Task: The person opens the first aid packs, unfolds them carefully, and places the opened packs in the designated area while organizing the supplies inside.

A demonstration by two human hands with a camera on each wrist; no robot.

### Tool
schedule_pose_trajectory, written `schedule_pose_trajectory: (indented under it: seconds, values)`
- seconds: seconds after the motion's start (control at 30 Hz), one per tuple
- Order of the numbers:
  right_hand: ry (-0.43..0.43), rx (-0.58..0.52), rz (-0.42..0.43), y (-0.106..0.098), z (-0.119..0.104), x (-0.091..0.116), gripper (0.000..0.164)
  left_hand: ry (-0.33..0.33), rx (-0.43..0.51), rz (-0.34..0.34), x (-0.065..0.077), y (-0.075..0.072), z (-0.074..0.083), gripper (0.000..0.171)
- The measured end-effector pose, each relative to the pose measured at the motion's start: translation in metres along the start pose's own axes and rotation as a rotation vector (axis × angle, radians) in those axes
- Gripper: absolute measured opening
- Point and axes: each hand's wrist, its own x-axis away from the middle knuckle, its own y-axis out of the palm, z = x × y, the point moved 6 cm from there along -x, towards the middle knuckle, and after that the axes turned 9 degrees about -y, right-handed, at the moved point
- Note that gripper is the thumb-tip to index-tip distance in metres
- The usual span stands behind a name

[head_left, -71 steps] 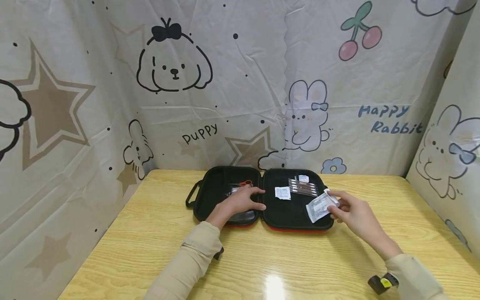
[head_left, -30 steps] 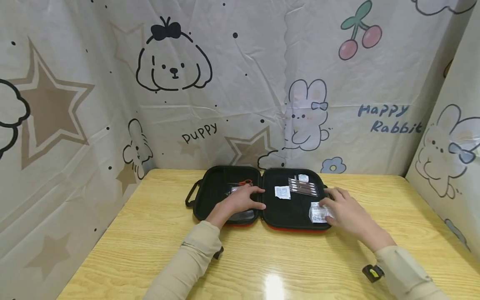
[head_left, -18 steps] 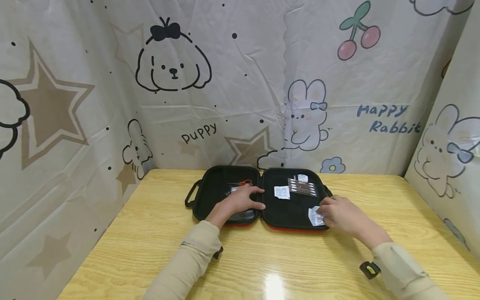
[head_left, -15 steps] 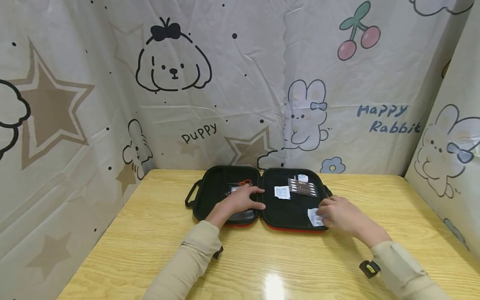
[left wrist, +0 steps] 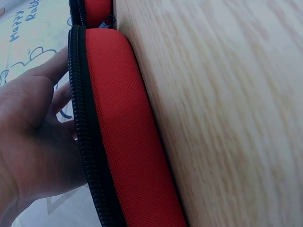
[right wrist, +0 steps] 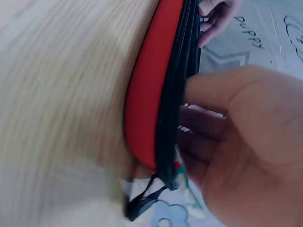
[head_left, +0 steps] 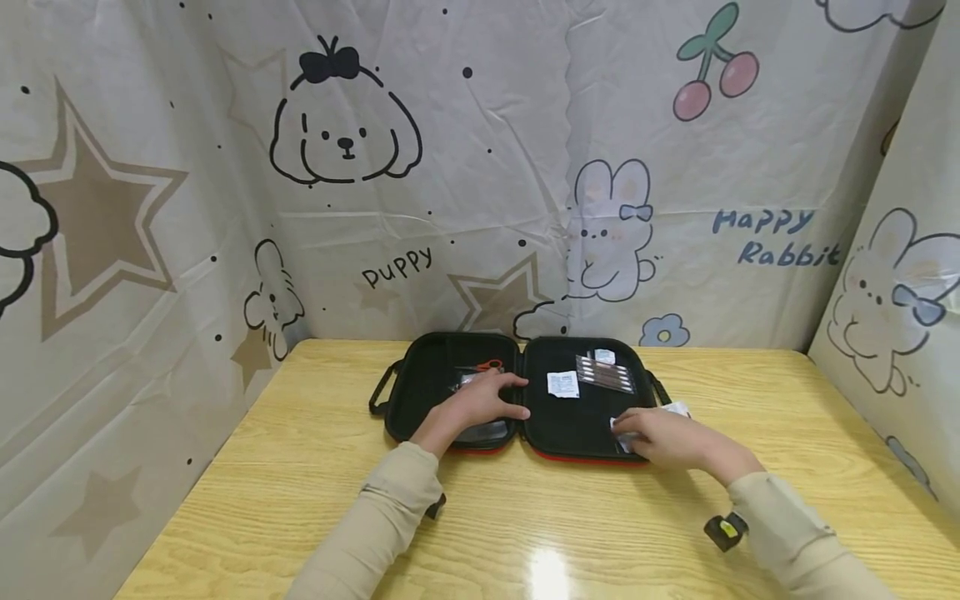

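Observation:
An unzipped case (head_left: 570,433), black inside and red outside, lies spread flat on the table. My left hand (head_left: 480,402) rests over its left half, fingers extended and thumb apart, near the hinge. In the left wrist view that hand (left wrist: 42,127) reaches in behind the zipped rim. At the right half's near corner, my right hand (head_left: 663,437) curls its fingers onto a small white packet (head_left: 627,443), mostly covered. A white end of a packet (head_left: 677,408) shows beyond the knuckles. In the right wrist view the fingertips are hidden behind the rim.
Orange-handled scissors (head_left: 491,365) lie in the left half, partly behind the left hand. The right half holds a white packet (head_left: 562,384), a clear pack of cotton swabs (head_left: 604,374) and a smaller white packet (head_left: 604,357). A printed cloth (head_left: 495,167) hangs behind the table.
The right hand brought a white packet down into the case's near right corner, then shifted left and nearer. A white packet end now shows behind it. The left hand has stayed put.

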Motion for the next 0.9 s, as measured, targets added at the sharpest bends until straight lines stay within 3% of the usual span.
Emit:
schedule_pose_trajectory:
  seconds: [0.23, 0.43, 0.53, 0.7, 0.8, 0.9]
  values:
    - [0.064, -0.328, 0.042, 0.009, 0.008, -0.001, 0.055, 0.008, -0.001, 0.008, 0.000, -0.002, -0.001, 0.059]
    - [0.061, -0.461, 0.155, 0.011, 0.005, -0.003, 0.064, 0.014, 0.006, 0.003, -0.001, 0.001, 0.000, 0.059]
    - [0.094, -0.435, 0.222, 0.007, 0.009, 0.001, 0.061, 0.012, 0.004, 0.003, -0.001, 0.003, -0.001, 0.059]
    - [0.087, -0.274, 0.317, -0.007, 0.008, 0.008, 0.045, 0.011, -0.010, 0.001, -0.001, 0.004, -0.001, 0.059]
    - [0.110, -0.111, 0.366, -0.019, 0.006, 0.013, 0.032, 0.011, -0.008, 0.001, -0.001, 0.003, -0.001, 0.059]
    - [0.132, 0.041, 0.339, -0.025, 0.005, 0.016, 0.014, 0.014, -0.007, 0.002, 0.000, 0.001, 0.000, 0.060]
